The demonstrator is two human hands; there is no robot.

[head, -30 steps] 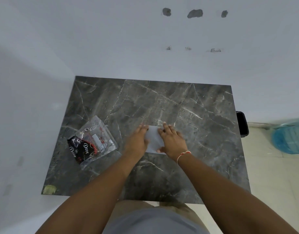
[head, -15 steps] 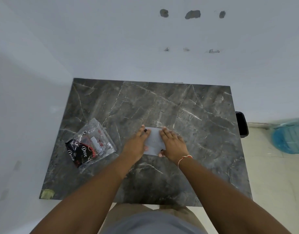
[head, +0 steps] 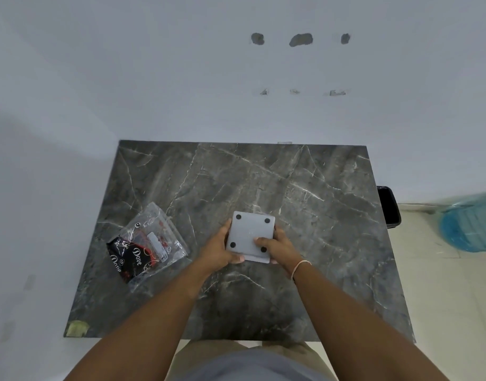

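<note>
A flat square grey device (head: 250, 233) with a black round foot near each corner is held above the dark marble table (head: 318, 215), its underside facing me. My left hand (head: 217, 250) grips its left edge, thumb at the near edge. On the right side, my right hand (head: 277, 247) holds it with a thumb pressed on the underside near one foot. Its other face is hidden.
A clear plastic bag (head: 150, 243) with black-and-red Dove packets lies on the table's left part. A yellowish tape scrap (head: 77, 328) sits at the near left corner. A black bin (head: 389, 206) and a blue water bottle (head: 470, 225) stand right of the table.
The grey device lay flat under both hands; now both hands have lifted it and turned it over, so its footed underside shows.
</note>
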